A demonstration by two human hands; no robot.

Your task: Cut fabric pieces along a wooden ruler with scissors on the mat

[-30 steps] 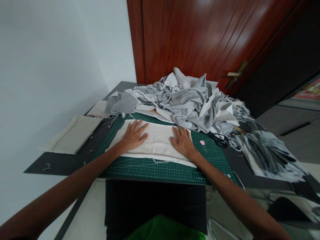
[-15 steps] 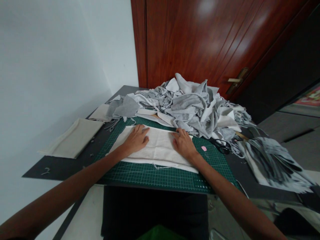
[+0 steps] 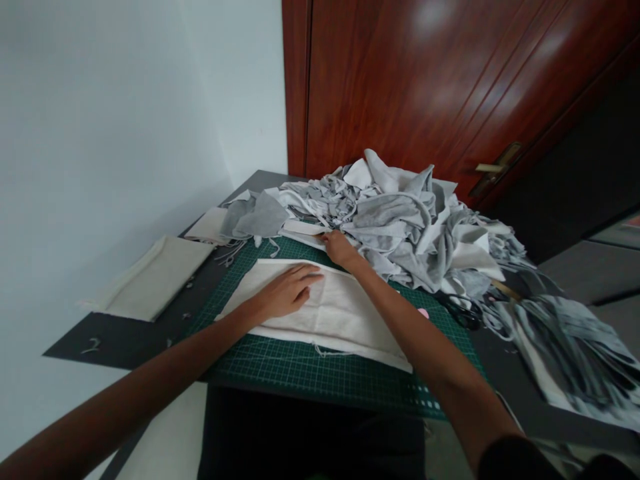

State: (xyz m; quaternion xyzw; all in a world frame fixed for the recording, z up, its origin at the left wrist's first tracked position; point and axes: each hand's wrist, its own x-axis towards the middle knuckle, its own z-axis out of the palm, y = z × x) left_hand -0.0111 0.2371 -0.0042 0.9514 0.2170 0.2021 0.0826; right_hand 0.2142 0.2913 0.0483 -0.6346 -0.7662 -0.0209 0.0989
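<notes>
A folded cream cloth (image 3: 330,313) lies on the green cutting mat (image 3: 310,373), a loose thread hanging from its near edge. My left hand (image 3: 286,291) rests on the cloth with fingers stretched out. Beyond the cloth's far edge, my right hand (image 3: 341,249) is closed at the white strips (image 3: 305,229), beside a small brown piece (image 3: 319,235). What its fingers pinch, if anything, is hidden. My right forearm passes over the right part of the cloth.
Grey and white fabric scraps (image 3: 400,213) are heaped against the door side. Another cream cloth (image 3: 155,277) lies at the left. Black-handled scissors (image 3: 463,312), a pink piece (image 3: 423,313) and a stack of grey fabric (image 3: 575,353) are on the right.
My right hand has left the cream cloth and reached forward and left to the white strips, closing there. My left hand stays flat on the cloth. The view has shifted slightly.
</notes>
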